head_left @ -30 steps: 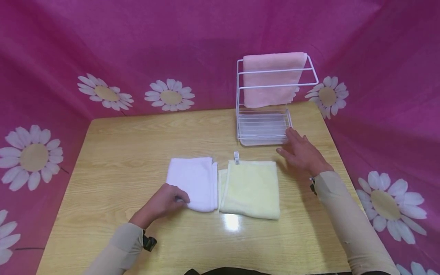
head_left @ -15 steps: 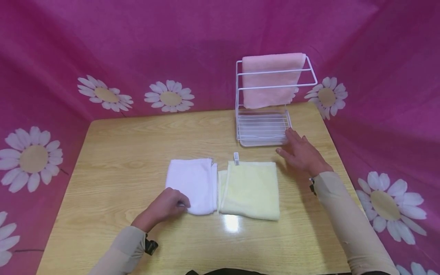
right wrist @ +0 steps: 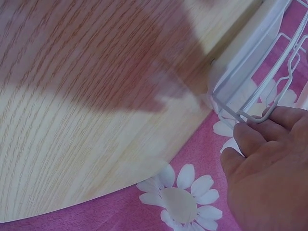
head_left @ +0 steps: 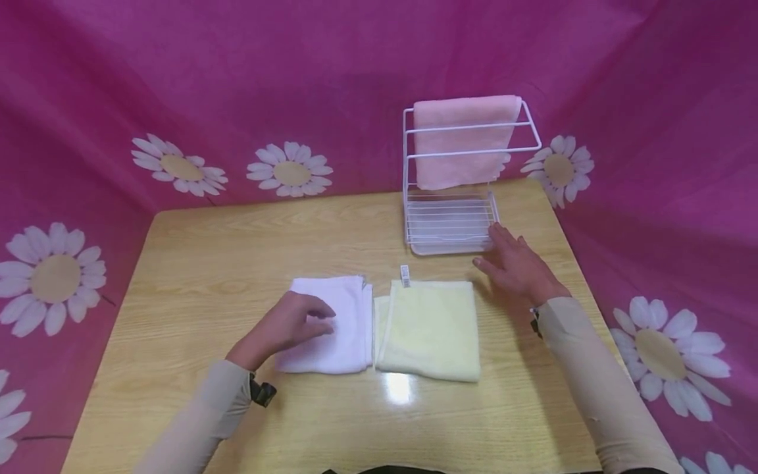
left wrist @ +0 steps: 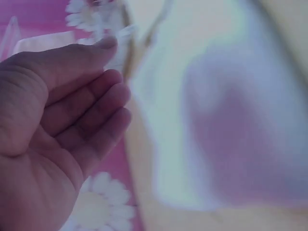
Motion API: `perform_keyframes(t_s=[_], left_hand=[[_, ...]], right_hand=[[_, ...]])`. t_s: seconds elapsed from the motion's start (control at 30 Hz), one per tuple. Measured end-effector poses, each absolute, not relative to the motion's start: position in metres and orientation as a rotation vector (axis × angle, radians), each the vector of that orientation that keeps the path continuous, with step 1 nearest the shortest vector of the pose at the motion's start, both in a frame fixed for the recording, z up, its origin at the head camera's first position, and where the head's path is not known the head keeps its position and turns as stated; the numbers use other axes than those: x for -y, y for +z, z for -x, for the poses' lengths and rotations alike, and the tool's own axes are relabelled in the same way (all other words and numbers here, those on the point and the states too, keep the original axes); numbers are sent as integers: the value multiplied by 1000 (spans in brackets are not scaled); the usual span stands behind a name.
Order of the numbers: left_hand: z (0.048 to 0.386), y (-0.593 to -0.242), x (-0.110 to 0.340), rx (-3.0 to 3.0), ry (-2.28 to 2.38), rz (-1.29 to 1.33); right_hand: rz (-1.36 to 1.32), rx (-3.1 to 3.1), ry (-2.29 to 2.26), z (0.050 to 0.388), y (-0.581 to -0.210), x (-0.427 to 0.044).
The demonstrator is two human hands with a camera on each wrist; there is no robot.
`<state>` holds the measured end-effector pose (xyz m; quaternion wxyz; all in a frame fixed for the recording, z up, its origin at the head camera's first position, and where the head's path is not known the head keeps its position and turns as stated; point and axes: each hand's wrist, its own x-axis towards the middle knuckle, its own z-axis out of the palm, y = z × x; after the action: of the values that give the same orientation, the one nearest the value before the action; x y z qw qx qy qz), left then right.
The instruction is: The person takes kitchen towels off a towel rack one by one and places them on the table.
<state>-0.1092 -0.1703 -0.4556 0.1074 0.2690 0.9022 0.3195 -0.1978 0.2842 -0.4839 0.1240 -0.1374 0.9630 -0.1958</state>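
A folded white cloth (head_left: 346, 352) lies flat on the table, just left of a folded yellow cloth (head_left: 435, 329) with a small tag at its top edge. Above the white cloth hovers my left hand (head_left: 287, 326), fingers gently bent and holding nothing; the left wrist view shows the same hand (left wrist: 62, 110) with a gap between it and the blurred white cloth (left wrist: 168, 159). My right hand (head_left: 524, 266) touches the front right corner of the white wire rack (head_left: 450, 154), fingers extended; in the right wrist view this hand (right wrist: 269, 163) has its fingertips against the rack's wire.
A pink cloth (head_left: 462, 171) hangs over the rack's back bar. Under the rack's wire shelf sits a pale tray (head_left: 450, 249). The wooden table (head_left: 225, 263) meets a magenta flowered curtain (head_left: 331, 79) at its back and sides.
My left hand has let go of the white cloth's lower left part and lifted up and slightly right; that part now lies spread flat. My right hand stays at the rack.
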Motion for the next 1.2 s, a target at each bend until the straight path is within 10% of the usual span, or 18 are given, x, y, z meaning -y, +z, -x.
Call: perform_keyframes(t_s=[1.2], left_hand=[[238, -316, 78, -2895, 1487, -588]], right_hand=[[410, -2817, -605, 199, -485, -283]])
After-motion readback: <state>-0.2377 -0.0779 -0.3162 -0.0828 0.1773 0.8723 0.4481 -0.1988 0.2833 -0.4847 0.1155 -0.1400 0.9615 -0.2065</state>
